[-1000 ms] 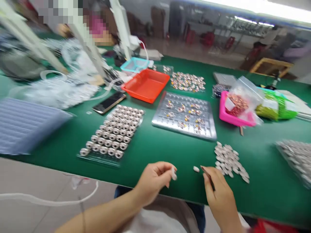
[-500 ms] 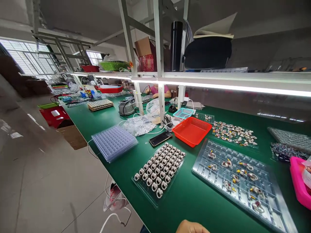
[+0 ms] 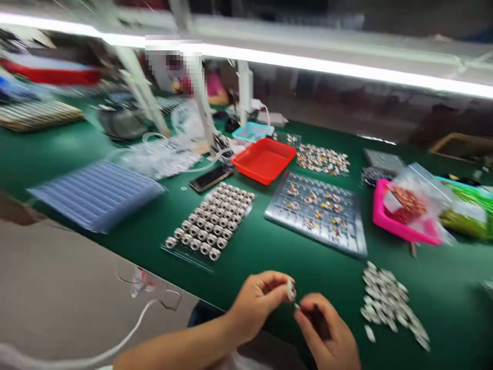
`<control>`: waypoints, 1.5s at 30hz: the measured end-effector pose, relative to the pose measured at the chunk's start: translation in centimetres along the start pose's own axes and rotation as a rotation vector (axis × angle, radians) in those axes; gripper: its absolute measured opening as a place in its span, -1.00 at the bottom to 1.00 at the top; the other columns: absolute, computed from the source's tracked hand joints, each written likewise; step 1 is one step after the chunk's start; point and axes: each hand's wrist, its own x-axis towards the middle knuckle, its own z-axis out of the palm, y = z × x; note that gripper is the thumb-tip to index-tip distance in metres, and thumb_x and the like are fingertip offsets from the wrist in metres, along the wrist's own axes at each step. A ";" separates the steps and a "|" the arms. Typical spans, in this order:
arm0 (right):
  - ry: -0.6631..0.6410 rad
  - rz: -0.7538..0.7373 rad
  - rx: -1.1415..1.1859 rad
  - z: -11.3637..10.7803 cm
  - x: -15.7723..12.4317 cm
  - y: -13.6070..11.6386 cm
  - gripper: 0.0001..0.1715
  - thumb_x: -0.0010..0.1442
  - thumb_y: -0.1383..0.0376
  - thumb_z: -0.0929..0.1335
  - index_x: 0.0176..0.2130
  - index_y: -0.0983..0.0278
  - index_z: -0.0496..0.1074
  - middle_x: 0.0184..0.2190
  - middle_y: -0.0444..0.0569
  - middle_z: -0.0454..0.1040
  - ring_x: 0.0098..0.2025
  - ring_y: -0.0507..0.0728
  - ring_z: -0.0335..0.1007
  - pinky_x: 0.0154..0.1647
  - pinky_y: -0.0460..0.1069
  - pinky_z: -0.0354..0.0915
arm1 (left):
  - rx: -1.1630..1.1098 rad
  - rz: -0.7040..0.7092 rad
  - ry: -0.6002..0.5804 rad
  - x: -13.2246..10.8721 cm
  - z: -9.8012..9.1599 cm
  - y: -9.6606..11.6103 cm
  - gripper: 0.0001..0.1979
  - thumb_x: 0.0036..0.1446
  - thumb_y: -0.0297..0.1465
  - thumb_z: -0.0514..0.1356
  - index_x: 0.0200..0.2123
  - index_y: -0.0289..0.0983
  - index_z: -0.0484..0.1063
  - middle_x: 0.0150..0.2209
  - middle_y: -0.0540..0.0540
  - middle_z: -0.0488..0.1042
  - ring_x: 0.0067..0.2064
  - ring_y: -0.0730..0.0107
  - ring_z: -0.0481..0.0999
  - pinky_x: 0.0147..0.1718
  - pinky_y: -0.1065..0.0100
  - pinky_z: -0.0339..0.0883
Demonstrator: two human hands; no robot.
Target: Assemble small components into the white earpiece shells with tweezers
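Observation:
My left hand (image 3: 259, 304) pinches a small white round part (image 3: 290, 290) between thumb and fingertips, just above the bench front. Close beside it, my right hand (image 3: 330, 331) is closed, its fingertips at the lower edge of that part. What the right fingers grip is too small and blurred to name. To the right lies a loose pile of white oval pieces (image 3: 385, 298). Left of the hands, a clear tray holds rows of silvery ring-shaped parts (image 3: 208, 221). Behind the hands, a clear compartment tray (image 3: 277, 216) carries several small wired parts.
On the green bench (image 3: 239, 257) stand a red basket (image 3: 265, 162), a black phone (image 3: 211, 178), stacked plastic trays (image 3: 96, 192) and a pink bin (image 3: 408, 231) with bagged parts. Shelf posts rise behind. Across the bench sits a person in pink (image 3: 213, 87).
The view has swung right and down. Both my hands now show, with the white part between them; before, only part of one hand showed. The oval pile has come into view.

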 end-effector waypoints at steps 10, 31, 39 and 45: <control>0.195 0.047 0.295 1.7 -0.5 -1.1 -0.82 0.29 0.35 0.44 -0.09 0.13 0.47 -0.27 -0.11 0.53 -0.29 0.04 0.50 -0.32 -0.09 0.44 | 0.056 0.038 -0.090 -1.4 -1.0 0.1 -0.78 0.03 -0.26 0.46 -0.28 -0.26 0.68 -0.34 -0.07 0.70 -0.29 0.39 0.63 -0.22 0.46 0.50; 0.170 -0.160 0.202 0.9 -0.2 -1.7 -0.65 0.27 0.46 0.43 0.00 0.11 0.47 -0.23 -0.07 0.57 -0.25 0.08 0.54 -0.35 -0.06 0.44 | 0.328 0.277 -0.171 -2.0 -1.7 0.4 -0.89 0.23 -0.42 0.30 -0.20 -0.29 0.63 -0.27 -0.12 0.64 -0.29 0.36 0.63 -0.28 0.44 0.53; 0.193 -0.141 0.253 1.2 -0.2 -1.5 -0.74 0.25 0.45 0.46 -0.11 0.15 0.48 -0.27 -0.07 0.57 -0.28 0.07 0.54 -0.39 -0.07 0.45 | 0.314 0.319 -0.208 -1.9 -1.8 0.4 -0.86 0.25 -0.37 0.31 -0.20 -0.30 0.63 -0.29 -0.14 0.64 -0.30 0.35 0.63 -0.30 0.43 0.53; 0.224 -0.265 0.191 1.3 -0.1 -1.9 -0.66 0.25 0.50 0.43 -0.06 0.13 0.46 -0.26 -0.04 0.59 -0.30 0.07 0.54 -0.34 -0.02 0.49 | 0.205 0.149 -0.126 -1.7 -1.5 0.3 -0.78 0.18 -0.27 0.37 -0.21 -0.32 0.62 -0.31 -0.15 0.69 -0.27 0.30 0.67 -0.22 0.38 0.56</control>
